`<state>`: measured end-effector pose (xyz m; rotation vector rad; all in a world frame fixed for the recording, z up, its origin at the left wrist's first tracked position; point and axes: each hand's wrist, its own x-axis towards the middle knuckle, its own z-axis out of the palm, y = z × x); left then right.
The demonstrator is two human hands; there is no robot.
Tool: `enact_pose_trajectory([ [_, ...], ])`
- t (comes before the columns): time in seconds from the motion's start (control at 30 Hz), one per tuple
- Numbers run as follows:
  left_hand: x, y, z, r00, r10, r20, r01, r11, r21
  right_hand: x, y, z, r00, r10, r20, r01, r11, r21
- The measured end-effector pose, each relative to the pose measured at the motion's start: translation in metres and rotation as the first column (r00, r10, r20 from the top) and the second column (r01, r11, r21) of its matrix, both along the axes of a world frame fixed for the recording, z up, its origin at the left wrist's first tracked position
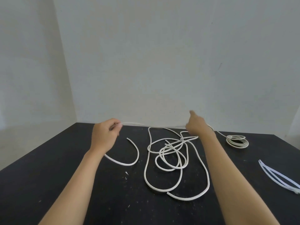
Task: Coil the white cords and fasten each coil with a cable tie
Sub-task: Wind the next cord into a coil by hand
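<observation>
At the far edge of the table (40, 184), the left hand (105, 133) is raised just above the surface, its fingers curled and its fingertips pinching the cord (138, 123). From this pinch a taut span runs right to the right hand (197, 125), held at about the same height. The right hand is seen from the back: one finger points straight forward, the others are curled where the cord meets them, though the contact itself is partly hidden.

Below the left wrist, a free tail of cord lies on the table in an open hook, its cut end pointing away from the person. Behind the right wrist, the cord drops to the table and leads to a small coil (237, 142) lying flat near the far right edge.

Between the two forearms lies a tangle (168, 169) of loose white loops, several crossing one another; a long outer loop reaches toward the person and ends in a cut tip. Whether the tangle belongs to the held cord cannot be told.

At the right margin, well apart from the coil, a bundle of pale ties (276, 174) lies on the table. White flecks (126, 172) dot the dark surface. A plain wall (162, 62) stands behind.
</observation>
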<state>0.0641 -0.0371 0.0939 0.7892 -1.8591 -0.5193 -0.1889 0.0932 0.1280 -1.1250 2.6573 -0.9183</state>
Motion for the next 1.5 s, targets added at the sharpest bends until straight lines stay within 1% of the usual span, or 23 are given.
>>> enact_pose_trajectory([
  [0.07,-0.005,0.008,-0.003,0.995,-0.079,0.068,0.074,0.994,0.076,0.012,0.004,-0.02,0.996,-0.08,-0.039,0.089,0.946,0.311],
  [0.1,-0.008,0.012,-0.004,0.989,-0.099,0.11,0.087,0.99,0.111,0.024,0.006,-0.024,0.991,-0.098,-0.085,0.124,0.907,0.402],
  [0.17,-0.015,0.017,-0.003,0.972,-0.135,0.193,0.101,0.979,0.175,0.051,0.009,-0.031,0.983,-0.062,-0.176,0.133,0.895,0.427],
  [0.23,-0.024,0.024,0.0,0.935,-0.214,0.283,0.145,0.958,0.246,0.082,0.009,-0.032,0.974,0.09,-0.207,-0.023,0.952,0.304],
  [0.27,-0.029,0.028,0.002,0.916,-0.259,0.307,0.174,0.945,0.278,0.096,0.008,-0.031,0.967,0.197,-0.161,-0.16,0.963,0.218],
  [0.37,-0.04,0.035,0.005,0.921,-0.319,0.222,0.232,0.91,0.344,0.119,-0.002,-0.029,0.847,0.531,-0.038,-0.53,0.847,0.033],
  [0.47,-0.031,0.032,0.009,0.905,-0.424,0.025,0.363,0.803,0.474,0.103,-0.007,-0.029,0.81,0.586,0.011,-0.58,0.804,-0.129],
  [0.53,-0.024,0.028,0.01,0.856,-0.517,-0.015,0.455,0.738,0.498,0.086,-0.003,-0.029,0.812,0.584,-0.015,-0.577,0.797,-0.18],
  [0.6,-0.024,0.026,0.007,0.831,-0.557,0.012,0.482,0.729,0.486,0.069,0.0,-0.029,0.85,0.525,-0.044,-0.514,0.808,-0.288],
  [0.67,-0.027,0.021,0.001,0.841,-0.534,0.085,0.44,0.768,0.465,0.049,0.002,-0.031,0.909,0.417,-0.017,-0.384,0.821,-0.423],
  [0.73,-0.027,0.014,-0.006,0.846,-0.481,0.23,0.359,0.833,0.422,0.025,0.003,-0.036,0.966,0.251,0.063,-0.177,0.818,-0.547],
  [0.83,-0.017,-0.007,-0.027,0.838,-0.406,0.364,0.235,0.871,0.431,-0.015,0.014,-0.042,0.962,-0.083,0.261,0.241,0.71,-0.661],
  [0.87,-0.013,-0.012,-0.036,0.844,-0.398,0.36,0.206,0.859,0.468,-0.026,0.018,-0.044,0.949,-0.159,0.273,0.3,0.722,-0.623],
  [0.93,-0.014,-0.018,-0.049,0.857,-0.365,0.363,0.148,0.85,0.505,-0.034,0.015,-0.054,0.949,-0.253,0.19,0.31,0.866,-0.392],
  [1.0,-0.025,-0.016,-0.055,0.877,-0.305,0.372,0.105,0.876,0.471,-0.019,0.003,-0.062,0.942,-0.333,-0.034,0.33,0.941,-0.077],
  [1.03,-0.033,-0.014,-0.056,0.891,-0.288,0.351,0.106,0.884,0.456,-0.005,-0.005,-0.066,0.943,-0.277,-0.186,0.286,0.958,0.027],
  [1.1,-0.05,-0.009,-0.056,0.908,-0.306,0.287,0.151,0.877,0.457,0.024,-0.023,-0.076,0.894,0.012,-0.447,0.045,0.992,0.118],
  [1.13,-0.057,-0.006,-0.055,0.909,-0.328,0.255,0.183,0.867,0.463,0.035,-0.032,-0.08,0.857,0.172,-0.486,-0.095,0.979,0.18],
  [1.2,-0.065,-0.003,-0.052,0.906,-0.37,0.203,0.241,0.849,0.471,0.043,-0.044,-0.084,0.837,0.371,-0.403,-0.272,0.92,0.282],
  [1.27,-0.065,-0.002,-0.049,0.895,-0.411,0.173,0.291,0.832,0.473,0.031,-0.046,-0.084,0.885,0.413,-0.216,-0.366,0.903,0.226],
  [1.33,-0.058,-0.005,-0.049,0.874,-0.468,0.133,0.345,0.789,0.508,0.015,-0.041,-0.083,0.919,0.387,-0.082,-0.386,0.922,0.024],
  [1.4,-0.052,-0.01,-0.05,0.853,-0.514,0.089,0.381,0.73,0.567,0.003,-0.036,-0.082,0.938,0.298,-0.175,-0.308,0.951,-0.03],
  [1.5,-0.052,-0.017,-0.054,0.839,-0.535,0.105,0.358,0.686,0.634,-0.004,-0.035,-0.082,0.887,0.125,-0.444,-0.069,0.988,0.141],
])
